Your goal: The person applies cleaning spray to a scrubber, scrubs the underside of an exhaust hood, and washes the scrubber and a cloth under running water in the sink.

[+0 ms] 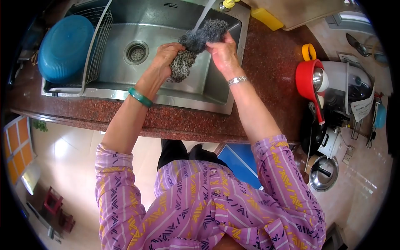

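Over the steel sink (118,77), my left hand (167,56) is closed on a mesh scouring cloth. The cloth (182,66) is grey-brown at its lower left part and hangs below my left fingers. Its darker grey part (212,31) bunches up at the upper right; whether the two parts are one piece I cannot tell. My right hand (223,54) pinches the dark part from the right. A stream of water (204,16) falls onto the dark part. The round drain (136,53) lies to the left of my left hand.
A wire rack (100,46) holding a blue basin (66,48) stands at the sink's left. On the right of the red counter (273,75) are a yellow sponge (266,19), a yellow ring (308,52) and a red pot (306,79). A metal lid (323,180) lies farther down.
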`<action>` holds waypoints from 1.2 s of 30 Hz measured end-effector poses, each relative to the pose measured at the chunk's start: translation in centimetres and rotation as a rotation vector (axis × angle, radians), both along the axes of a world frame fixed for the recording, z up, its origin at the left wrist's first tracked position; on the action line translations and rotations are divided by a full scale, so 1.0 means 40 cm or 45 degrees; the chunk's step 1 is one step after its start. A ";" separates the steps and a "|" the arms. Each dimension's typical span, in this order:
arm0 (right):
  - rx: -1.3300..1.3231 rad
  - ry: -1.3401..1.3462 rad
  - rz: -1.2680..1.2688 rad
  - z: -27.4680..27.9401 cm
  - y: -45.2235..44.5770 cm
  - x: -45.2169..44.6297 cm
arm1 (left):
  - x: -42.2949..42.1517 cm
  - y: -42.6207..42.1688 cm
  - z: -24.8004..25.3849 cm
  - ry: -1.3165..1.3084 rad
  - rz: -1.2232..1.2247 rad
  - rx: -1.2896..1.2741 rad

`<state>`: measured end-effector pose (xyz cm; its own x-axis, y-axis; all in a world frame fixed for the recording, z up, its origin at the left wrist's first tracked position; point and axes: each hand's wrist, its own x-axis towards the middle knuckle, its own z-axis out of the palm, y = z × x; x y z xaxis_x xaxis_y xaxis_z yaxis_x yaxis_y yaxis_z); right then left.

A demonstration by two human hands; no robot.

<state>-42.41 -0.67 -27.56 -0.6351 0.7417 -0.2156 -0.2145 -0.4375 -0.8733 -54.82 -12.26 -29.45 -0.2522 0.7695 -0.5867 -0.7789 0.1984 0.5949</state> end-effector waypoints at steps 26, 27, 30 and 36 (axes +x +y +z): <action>0.025 -0.061 -0.024 -0.021 0.052 -0.027 | -0.124 -0.108 -0.033 -0.171 0.368 -0.061; 0.026 -0.063 -0.021 -0.016 0.057 -0.023 | -0.129 -0.113 -0.039 -0.188 0.387 -0.047; 0.015 0.014 -0.019 0.002 0.070 -0.015 | -0.127 -0.125 -0.036 -0.191 0.378 -0.064; 0.051 0.054 -0.070 0.019 0.071 -0.016 | -0.113 -0.131 -0.032 -0.202 0.335 -0.086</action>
<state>-43.05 2.16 -26.82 -0.6011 0.7832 -0.1589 -0.2745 -0.3891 -0.8794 -59.33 -17.51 -30.74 -0.3389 0.6478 -0.6823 -0.8907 0.0127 0.4545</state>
